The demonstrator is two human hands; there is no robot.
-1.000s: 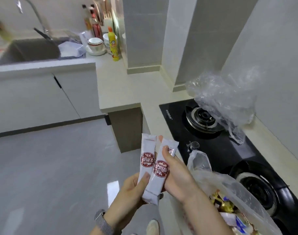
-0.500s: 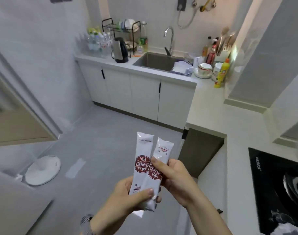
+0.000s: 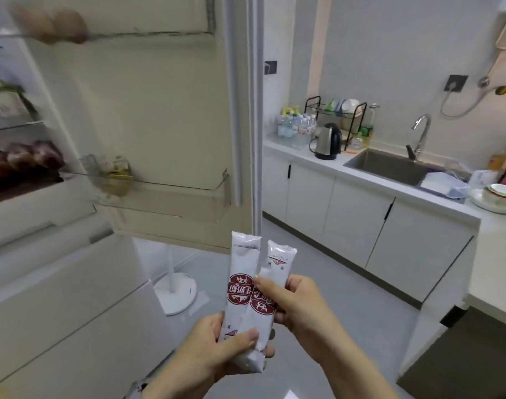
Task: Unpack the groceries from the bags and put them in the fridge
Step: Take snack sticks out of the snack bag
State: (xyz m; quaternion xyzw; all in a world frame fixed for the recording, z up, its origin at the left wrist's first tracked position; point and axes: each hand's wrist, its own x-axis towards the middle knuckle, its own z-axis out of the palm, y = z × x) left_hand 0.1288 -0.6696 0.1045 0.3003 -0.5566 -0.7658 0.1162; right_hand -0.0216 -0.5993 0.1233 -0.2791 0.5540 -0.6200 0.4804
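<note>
Between both hands: two sachets (image 3: 247,298) | left hand (image 3: 217,354) pinches bottoms, right hand (image 3: 296,303) grips middles | likely light, soft, slick; hold mid-body | fridge door (image 3: 159,110) open up-left

Two white sachets, the left sachet (image 3: 241,286) and the right sachet (image 3: 267,295), each carry a dark red emblem with Chinese characters, upside down and too blurred to read.

1. I see two slim white plastic sachets (image 3: 247,295) with dark red round emblems, standing nearly upright and overlapping, the left one in front and taller.
2. My cream-white fridge (image 3: 148,116) stands open ahead on the left, its door shelf (image 3: 171,188) holding one small jar.
</note>
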